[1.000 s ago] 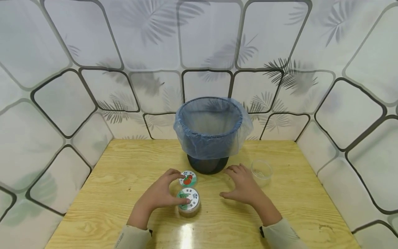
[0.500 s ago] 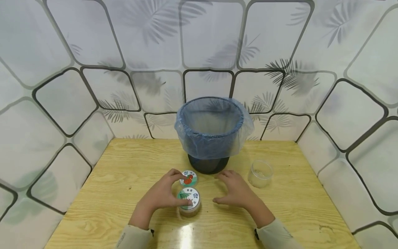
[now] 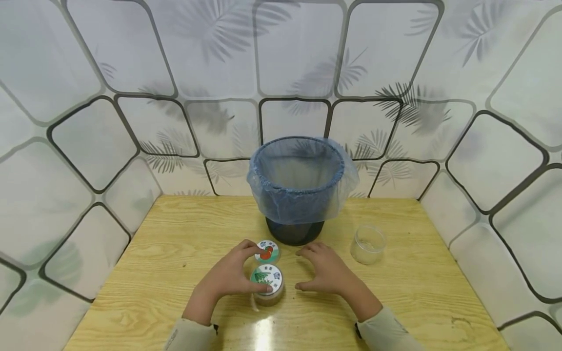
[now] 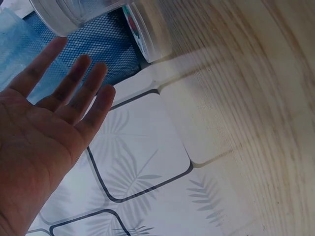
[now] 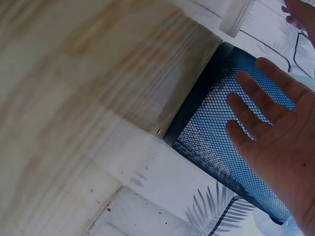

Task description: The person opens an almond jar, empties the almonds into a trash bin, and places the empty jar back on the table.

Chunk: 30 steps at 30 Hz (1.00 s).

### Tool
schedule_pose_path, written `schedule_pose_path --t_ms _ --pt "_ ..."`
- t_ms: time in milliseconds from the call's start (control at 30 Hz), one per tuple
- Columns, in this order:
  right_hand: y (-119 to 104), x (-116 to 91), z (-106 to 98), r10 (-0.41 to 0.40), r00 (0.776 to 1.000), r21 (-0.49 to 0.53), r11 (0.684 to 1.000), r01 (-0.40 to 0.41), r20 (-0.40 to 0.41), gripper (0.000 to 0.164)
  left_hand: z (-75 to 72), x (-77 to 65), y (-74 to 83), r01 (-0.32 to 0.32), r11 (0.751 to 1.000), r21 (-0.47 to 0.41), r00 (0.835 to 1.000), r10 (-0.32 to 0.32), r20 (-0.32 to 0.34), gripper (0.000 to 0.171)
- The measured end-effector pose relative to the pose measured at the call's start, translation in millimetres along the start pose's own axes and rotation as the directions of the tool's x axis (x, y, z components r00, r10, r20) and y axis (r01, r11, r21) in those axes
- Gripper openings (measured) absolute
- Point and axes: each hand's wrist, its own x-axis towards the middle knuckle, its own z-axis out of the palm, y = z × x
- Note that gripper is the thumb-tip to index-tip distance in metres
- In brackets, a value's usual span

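In the head view, my left hand is beside two round lidded jars, its fingers loosely spread. Its thumb overlaps the green-and-white lid of the front jar; whether it presses there I cannot tell. Its forefinger reaches the rear jar's tomato-picture lid. The left wrist view shows straight, parted fingers, one tip at the edge of a clear jar. Right of the jars, my right hand holds nothing, thumb and fingers apart, with a gap to the jars. Its straight fingers also show in the right wrist view.
Behind the jars stands a dark mesh bin lined with a blue plastic bag. A clear open tub sits to the right on the wooden table. Patterned cloth walls enclose the table's back and sides.
My right hand has moved left, away from the clear tub and closer to the two jars. The left hand stays in nearly the same place at the jars.
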Motion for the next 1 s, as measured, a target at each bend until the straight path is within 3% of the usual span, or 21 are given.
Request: schedule_pose_path --t_ms 667,1000 --pt "-14 9 4 0.042 0.993 -0.049 0.998 -0.037 0.106 0.096 4.4 -2.5 1.1 -0.031 0.999 0.043 0.999 0.032 -0.014 0.084" --pt "-22 15 12 0.030 0.992 -0.061 0.998 -0.022 0.127 0.095 6.9 -4.3 4.1 -0.046 0.998 0.033 0.999 0.046 -0.011 0.079"
